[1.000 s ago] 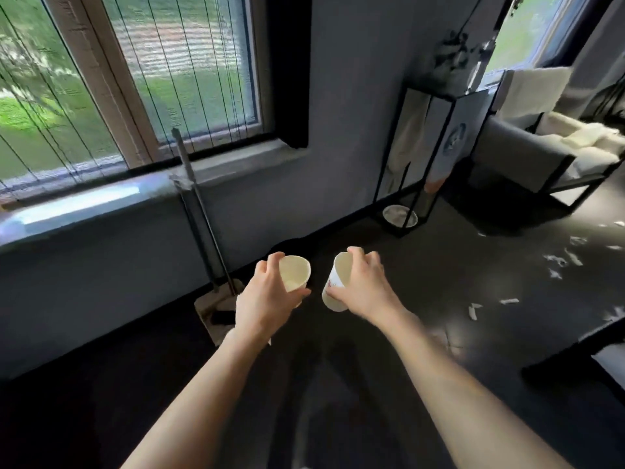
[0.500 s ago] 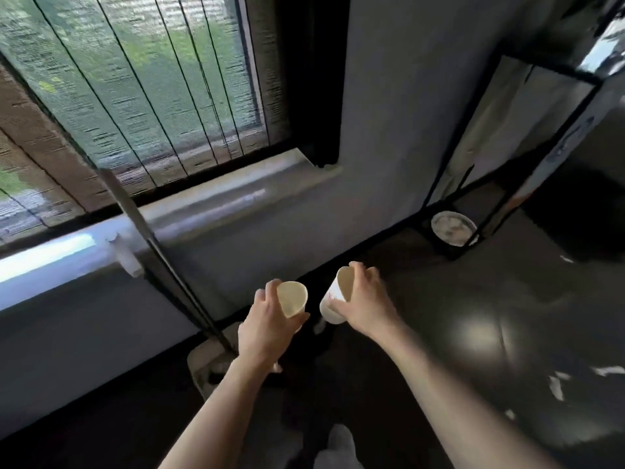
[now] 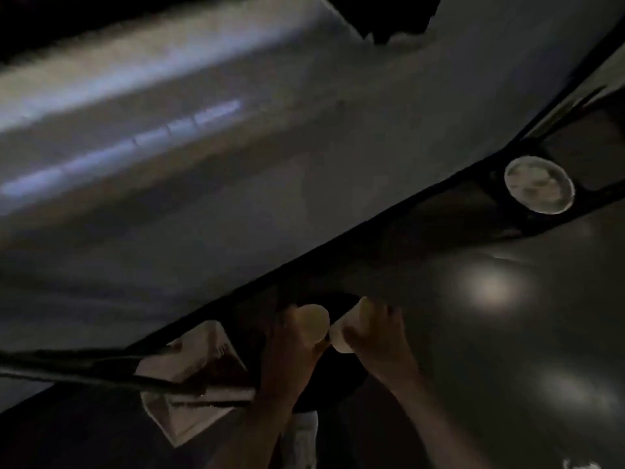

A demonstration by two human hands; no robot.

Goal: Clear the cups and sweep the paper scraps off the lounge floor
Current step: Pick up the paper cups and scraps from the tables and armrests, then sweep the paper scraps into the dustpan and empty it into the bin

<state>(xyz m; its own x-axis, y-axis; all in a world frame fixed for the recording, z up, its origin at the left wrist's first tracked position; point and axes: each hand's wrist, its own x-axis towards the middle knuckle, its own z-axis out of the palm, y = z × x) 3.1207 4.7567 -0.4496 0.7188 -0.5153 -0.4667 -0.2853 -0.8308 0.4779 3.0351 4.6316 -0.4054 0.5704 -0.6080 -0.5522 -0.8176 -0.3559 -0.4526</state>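
The frame is dim and blurred. My left hand [image 3: 287, 346] grips a pale paper cup [image 3: 314, 321] whose mouth faces me. My right hand [image 3: 375, 336] grips a second white paper cup [image 3: 340, 340], tilted, just to the right of the first. Both cups are held low over a dark round shape [image 3: 334, 370] on the floor by the wall; I cannot tell what that shape is. A dustpan [image 3: 192, 374] with a long dark handle [image 3: 77, 365] rests on the floor left of my left hand. One paper scrap [image 3: 581, 464] shows at the bottom right.
A grey wall [image 3: 236, 214] with a black skirting board runs diagonally across the view. A round white dish [image 3: 539, 184] sits in the base of a black frame stand at the right. The dark glossy floor [image 3: 507, 333] spreads to the right.
The view has dropped sharply toward the floor and wall base and darkened. Both hands, still holding the cups, are now lower, close above the dark round shape by the dustpan.
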